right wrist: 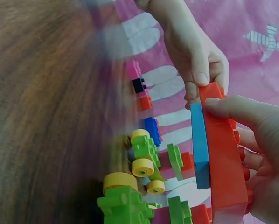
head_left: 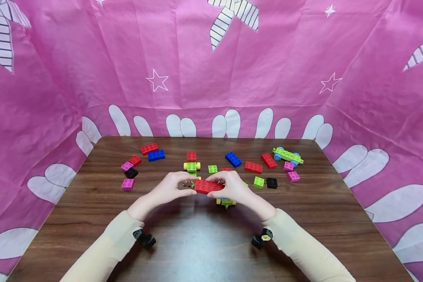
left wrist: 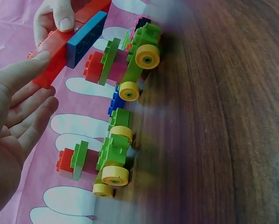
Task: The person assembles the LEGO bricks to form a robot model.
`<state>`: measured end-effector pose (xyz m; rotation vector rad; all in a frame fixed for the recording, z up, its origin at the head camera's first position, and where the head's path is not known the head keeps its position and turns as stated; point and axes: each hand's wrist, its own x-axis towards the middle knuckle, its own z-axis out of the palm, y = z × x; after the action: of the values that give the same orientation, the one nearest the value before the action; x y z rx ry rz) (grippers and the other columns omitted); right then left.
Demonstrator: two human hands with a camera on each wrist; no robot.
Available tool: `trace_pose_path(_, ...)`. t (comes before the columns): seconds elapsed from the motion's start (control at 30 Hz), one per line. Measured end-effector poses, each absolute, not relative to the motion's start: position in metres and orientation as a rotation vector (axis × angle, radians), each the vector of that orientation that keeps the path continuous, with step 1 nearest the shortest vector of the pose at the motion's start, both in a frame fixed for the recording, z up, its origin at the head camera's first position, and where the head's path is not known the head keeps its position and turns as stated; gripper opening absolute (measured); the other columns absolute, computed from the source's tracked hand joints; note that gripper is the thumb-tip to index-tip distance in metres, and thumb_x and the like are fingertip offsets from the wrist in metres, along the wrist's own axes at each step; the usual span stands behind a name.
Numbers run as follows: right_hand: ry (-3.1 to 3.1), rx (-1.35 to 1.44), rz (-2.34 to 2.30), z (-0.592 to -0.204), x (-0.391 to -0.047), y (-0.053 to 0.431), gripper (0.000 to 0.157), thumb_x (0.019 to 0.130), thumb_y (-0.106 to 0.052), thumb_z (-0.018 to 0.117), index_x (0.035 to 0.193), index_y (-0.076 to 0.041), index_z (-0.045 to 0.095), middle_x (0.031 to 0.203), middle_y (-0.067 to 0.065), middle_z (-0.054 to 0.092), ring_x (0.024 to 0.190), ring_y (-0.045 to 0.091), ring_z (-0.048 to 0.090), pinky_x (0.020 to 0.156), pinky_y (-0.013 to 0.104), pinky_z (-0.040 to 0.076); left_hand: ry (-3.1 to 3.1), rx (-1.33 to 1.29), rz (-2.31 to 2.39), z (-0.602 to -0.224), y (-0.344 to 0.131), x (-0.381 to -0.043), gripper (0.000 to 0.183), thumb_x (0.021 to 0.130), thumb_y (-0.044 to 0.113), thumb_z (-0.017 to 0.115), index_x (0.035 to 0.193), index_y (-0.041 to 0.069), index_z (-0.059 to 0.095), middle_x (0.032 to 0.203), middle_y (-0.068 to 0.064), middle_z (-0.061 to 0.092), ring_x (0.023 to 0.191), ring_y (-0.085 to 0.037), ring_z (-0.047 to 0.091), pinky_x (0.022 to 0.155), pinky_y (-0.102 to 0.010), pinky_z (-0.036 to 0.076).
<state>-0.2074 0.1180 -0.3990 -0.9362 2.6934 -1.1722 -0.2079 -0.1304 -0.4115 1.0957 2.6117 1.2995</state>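
Both hands hold a red-and-blue brick piece in the middle of the head view. It is made of red bricks (head_left: pixel 203 186) in a row with a blue brick (right wrist: pixel 200 144) joined along their underside. My left hand (head_left: pixel 172 187) pinches the left end between thumb and fingers. The right hand (head_left: pixel 237 187) grips the other end, thumb on one side and fingers on the studded side. Below and behind the piece stand two small green vehicles with yellow wheels, one green vehicle (left wrist: pixel 112 158) and another green vehicle (left wrist: pixel 139 60), each bearing pink, green and red bricks. The hands partly hide them in the head view.
Loose bricks lie along the back of the wooden table (head_left: pixel 197 250): a blue brick (head_left: pixel 233 159), a red brick (head_left: pixel 253 167), a black brick (head_left: pixel 272 183) and several others. A green wheeled base (head_left: pixel 288 155) stands at the back right. Pink cloth (head_left: pixel 204 86) hangs behind.
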Motion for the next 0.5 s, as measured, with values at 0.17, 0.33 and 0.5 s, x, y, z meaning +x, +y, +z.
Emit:
trace_pose_path(0.17,2.691,-0.924,-1.216,-0.397,-0.214,0.121,0.038,0.074,-0.024,0.084,0.107,-0.009,0.073,0.098,0.004,0.072,0.080,0.010,0.065,0.069,0.023,0.053,2.620,1.067,1.364,-0.411,-0.127,-0.214,0.042,0.080,0.018,0.078,0.118,0.004,0.067,0.108,-0.010,0.070,0.090,-0.029,0.063,0.066,-0.039,0.056)
trace_pose_path(0.33,2.694,-0.938,-1.254,-0.397,-0.221,0.123,0.039,0.074,-0.022,0.084,0.108,-0.007,0.073,0.099,0.006,0.072,0.080,0.012,0.066,0.070,0.024,0.055,2.633,1.089,1.402,-0.412,-0.126,-0.224,0.046,0.080,0.018,0.079,0.122,0.005,0.065,0.113,-0.010,0.069,0.097,-0.027,0.065,0.077,-0.041,0.056)
trace_pose_path(0.5,2.720,-0.912,-1.253,-0.396,-0.227,0.126,0.041,0.074,-0.023,0.084,0.109,-0.007,0.072,0.102,0.007,0.073,0.083,0.014,0.067,0.072,0.027,0.055,2.638,1.094,1.438,-0.412,-0.129,-0.237,0.051,0.078,0.014,0.080,0.124,0.003,0.063,0.118,-0.014,0.067,0.103,-0.028,0.064,0.088,-0.049,0.052)
